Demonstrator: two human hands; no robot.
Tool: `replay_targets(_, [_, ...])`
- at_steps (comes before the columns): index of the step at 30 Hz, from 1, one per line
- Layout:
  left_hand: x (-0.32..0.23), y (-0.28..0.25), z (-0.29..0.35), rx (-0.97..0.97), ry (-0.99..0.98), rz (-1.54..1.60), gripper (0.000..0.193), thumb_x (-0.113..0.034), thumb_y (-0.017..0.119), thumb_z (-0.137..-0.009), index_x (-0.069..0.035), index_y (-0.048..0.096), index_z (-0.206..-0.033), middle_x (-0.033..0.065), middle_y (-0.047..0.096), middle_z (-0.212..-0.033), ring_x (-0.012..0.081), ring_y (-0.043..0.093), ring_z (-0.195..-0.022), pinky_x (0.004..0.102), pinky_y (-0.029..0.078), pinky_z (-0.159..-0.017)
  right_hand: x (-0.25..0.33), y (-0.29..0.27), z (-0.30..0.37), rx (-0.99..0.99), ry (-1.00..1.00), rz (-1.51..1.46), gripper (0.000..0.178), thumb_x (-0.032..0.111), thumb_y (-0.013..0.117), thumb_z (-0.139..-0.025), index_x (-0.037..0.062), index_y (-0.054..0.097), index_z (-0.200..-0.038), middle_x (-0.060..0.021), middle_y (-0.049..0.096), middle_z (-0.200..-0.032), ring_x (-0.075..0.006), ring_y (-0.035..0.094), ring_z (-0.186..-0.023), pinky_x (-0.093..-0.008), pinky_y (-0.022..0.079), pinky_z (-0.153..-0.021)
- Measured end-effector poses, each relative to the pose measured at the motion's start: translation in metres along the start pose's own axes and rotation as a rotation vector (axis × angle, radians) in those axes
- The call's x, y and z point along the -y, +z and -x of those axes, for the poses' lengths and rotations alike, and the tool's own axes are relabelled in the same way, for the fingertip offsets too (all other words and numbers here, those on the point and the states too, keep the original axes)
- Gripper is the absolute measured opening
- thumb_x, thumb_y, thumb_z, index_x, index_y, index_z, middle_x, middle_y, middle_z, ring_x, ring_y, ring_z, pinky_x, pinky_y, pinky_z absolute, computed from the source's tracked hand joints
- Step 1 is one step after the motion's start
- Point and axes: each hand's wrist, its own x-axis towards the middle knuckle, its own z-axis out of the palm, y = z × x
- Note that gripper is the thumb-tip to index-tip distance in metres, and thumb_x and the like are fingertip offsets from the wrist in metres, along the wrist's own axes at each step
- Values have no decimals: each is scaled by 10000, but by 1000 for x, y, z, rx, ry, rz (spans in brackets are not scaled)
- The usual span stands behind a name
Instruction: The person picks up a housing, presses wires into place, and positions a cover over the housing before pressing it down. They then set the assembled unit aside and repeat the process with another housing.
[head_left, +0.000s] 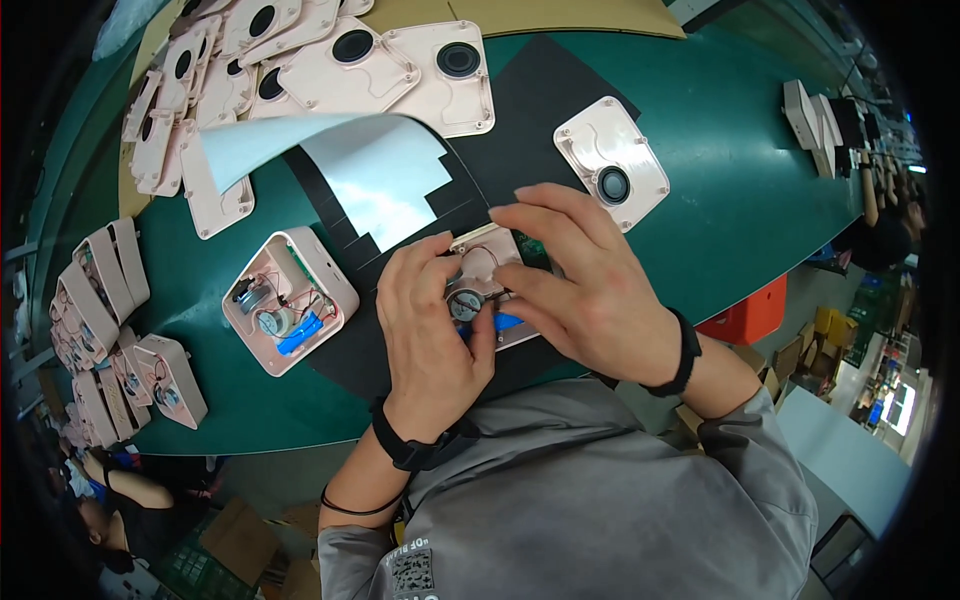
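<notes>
Green worktop (740,190), curved by the lens, carries everything. Black mat (520,110) lies across its middle, with a pale grey sheet (370,170) curling up off it at the left. Heap of pink cover plates (300,50) with round black speaker openings sits at the far left corner; one single cover plate (612,160) lies alone on the mat's right edge. Row of pink housings (110,320) stands on edge along the left rim.

Open pink housing (288,298) rests left of the hands, showing a small motor, wires and a blue part inside.

Both hands meet over a second pink housing (490,290) at the mat's near edge. Left hand (432,325) curls round its left side, thumb pressing a round silver part inside. Right hand (575,280) grips the right side, fingers loosely bent, forefinger stretched over the top edge. Black band on each wrist.
</notes>
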Motion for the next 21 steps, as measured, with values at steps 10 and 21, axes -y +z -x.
replay_targets(10, [0,1,0,-16,-13,31,652,69,756,-760,-80,486,-1334,211,512,-1440,450,492,-1316,544,366,-1107,-4,17,-5,87,-70,159,262,94,815,-719,-19,703,-927,-175,593,-1383,-389,563,-1287,-505,496,-1028])
replay_targets(21, [2,-3,4,31,48,-68,459,30,719,-798,-140,691,-1224,221,510,-1523,456,449,-1399,547,334,-1160,-8,-45,10,162,-38,-23,310,131,826,-698,36,728,-977,-150,598,-1370,-355,563,-1299,-495,498,-1046])
